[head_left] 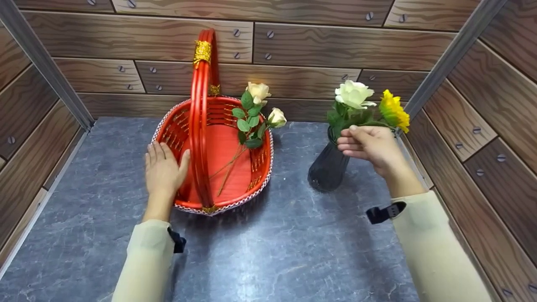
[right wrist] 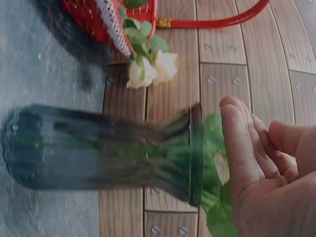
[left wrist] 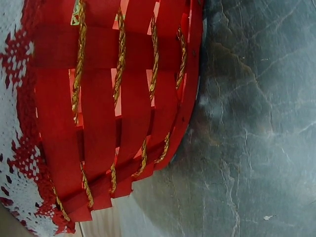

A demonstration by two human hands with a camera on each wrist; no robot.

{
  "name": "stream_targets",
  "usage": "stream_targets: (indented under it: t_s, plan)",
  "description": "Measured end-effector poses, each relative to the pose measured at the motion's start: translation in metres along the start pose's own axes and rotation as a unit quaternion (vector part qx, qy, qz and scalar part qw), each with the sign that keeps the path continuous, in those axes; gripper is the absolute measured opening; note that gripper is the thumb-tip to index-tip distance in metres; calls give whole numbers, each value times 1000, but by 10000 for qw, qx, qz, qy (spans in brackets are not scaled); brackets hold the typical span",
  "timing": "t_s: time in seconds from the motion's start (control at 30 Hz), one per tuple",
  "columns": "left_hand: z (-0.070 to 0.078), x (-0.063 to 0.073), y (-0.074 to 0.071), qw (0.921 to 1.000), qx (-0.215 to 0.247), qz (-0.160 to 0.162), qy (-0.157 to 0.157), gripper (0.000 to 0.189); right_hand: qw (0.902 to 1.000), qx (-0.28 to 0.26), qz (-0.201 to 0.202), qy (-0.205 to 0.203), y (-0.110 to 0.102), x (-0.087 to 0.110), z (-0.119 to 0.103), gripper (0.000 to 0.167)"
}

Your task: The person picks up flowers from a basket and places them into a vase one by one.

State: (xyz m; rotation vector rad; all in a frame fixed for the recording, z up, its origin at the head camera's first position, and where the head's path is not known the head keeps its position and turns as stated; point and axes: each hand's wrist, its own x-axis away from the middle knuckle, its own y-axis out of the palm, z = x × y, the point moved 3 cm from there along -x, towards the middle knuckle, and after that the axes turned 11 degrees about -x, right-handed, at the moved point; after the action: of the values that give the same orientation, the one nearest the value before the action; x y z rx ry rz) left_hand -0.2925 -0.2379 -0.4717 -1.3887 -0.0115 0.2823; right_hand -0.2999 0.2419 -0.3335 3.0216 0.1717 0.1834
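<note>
While our left hand rests straight-fingered on red woven basket, right hand hangs loosely curled, empty; sideways knock could topple translucent flower vase, we judge.

- You have two hands in view: one left hand and one right hand.
- You wear two pale sleeves and two black wrist straps.
- You have one red basket before you, with one arched handle.
- On that handle, you can count three gold wraps from the head view.
- In the basket, you see two cream roses.
- You have one dark glass vase.
- At the vase, you can count two blooms: one white flower and one yellow flower.
- Around you stand three wood-patterned walls and two metal posts.
- Beneath everything, you have one grey tabletop.
</note>
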Motion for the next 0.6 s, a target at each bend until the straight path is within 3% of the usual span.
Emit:
stream_targets:
  t_s: [0.23, 0.6]
  plan:
    - [0, 0, 0, 10000, 17, -84, -4, 90, 9998, 158, -75, -28, 21, -4, 7, 47]
    - [-1, 0, 1, 10000, 3, -95, -3, 95, 9991, -334, -257, 91, 56, -18, 25, 40]
